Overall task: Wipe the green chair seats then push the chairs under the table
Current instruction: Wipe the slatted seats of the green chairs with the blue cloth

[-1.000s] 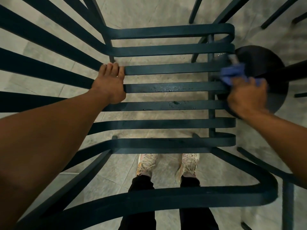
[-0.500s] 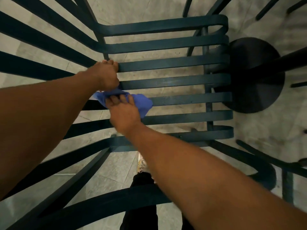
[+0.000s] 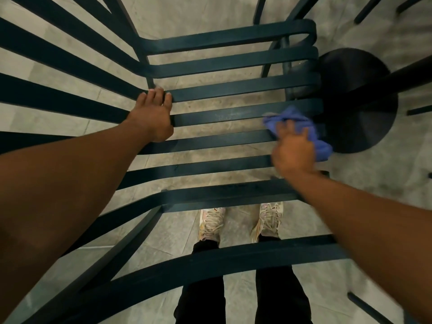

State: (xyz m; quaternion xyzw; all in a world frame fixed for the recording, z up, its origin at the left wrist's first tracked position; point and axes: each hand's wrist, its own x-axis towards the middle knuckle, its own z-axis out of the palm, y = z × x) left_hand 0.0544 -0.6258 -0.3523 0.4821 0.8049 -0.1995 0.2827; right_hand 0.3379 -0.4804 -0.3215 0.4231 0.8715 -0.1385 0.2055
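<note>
At the left, the left hand [image 3: 152, 115] lies flat on the slatted seat of the green chair [image 3: 222, 141], its fingers straight and together, their tips reaching the slat where the seat bends up into the backrest. The palm presses on the slats; nothing is held in it. The forearm comes in from the lower left, across the backrest bars that fan out toward the left edge.

The seat fills the middle of the view, seen from above, its dark green slats running side to side with the pale tiled floor [image 3: 210, 10] showing between them. Through the lower gaps a pair of light sneakers [image 3: 240, 222] and dark trouser legs are visible, standing behind the curved bar nearest the camera.

At the right end of the seat, the right hand [image 3: 294, 148] presses a crumpled blue cloth [image 3: 301, 127] onto the slats. The fingers are spread over the cloth; the hand is blurred, so whether they curl into the fabric or only press it flat is hard to say. The two hands are well apart, one at each side of the seat.

Just beyond the cloth, on the floor, sits the round black table base [image 3: 360, 101], with a dark bar crossing above it toward the right edge.
</note>
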